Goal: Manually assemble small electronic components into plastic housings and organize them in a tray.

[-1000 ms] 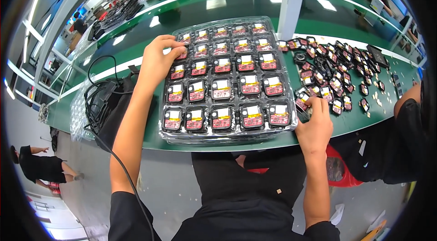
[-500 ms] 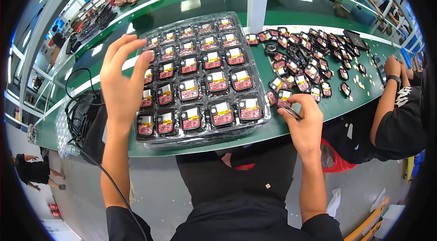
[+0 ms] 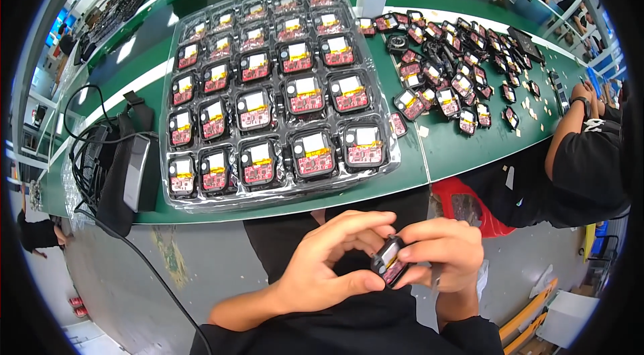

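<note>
Small module, black rounded-square casing, open face showing red circuit board, yellow strip, pale rectangle. Held at five o'clock in view, tilted; red end toward six o'clock, pale part toward twelve. Edges partly hidden.

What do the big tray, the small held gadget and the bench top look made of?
Tray: thin, glossy clear plastic, judging by its see-through, shiny edges.
Gadget: probably hard plastic, from its smooth black rim; its red face resembles circuit board.
Bench top: perhaps a rubbery mat or laminate, going by its smooth, even green; looks alone can't settle it.
</note>
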Tool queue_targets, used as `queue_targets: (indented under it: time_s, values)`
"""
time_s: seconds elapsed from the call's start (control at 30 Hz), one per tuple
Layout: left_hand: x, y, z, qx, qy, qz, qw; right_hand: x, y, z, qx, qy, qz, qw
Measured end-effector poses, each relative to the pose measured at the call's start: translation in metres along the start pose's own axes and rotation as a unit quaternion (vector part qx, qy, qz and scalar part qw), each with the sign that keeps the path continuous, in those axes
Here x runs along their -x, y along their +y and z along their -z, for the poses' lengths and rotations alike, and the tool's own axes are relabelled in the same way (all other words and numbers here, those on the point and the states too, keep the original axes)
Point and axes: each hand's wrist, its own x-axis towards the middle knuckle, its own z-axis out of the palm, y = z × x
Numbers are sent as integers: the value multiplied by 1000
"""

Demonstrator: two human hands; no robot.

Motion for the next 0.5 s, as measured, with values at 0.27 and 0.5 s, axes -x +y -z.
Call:
queue_targets:
  time_s: [0.27, 0.5]
  values:
    - [11, -30, 1, 139, 108, -59, 983, -1, -10, -11, 12, 18, -131, 991]
    - [18, -32, 3, 140, 142, -65, 978, 10, 16, -30, 254, 62, 23, 965]
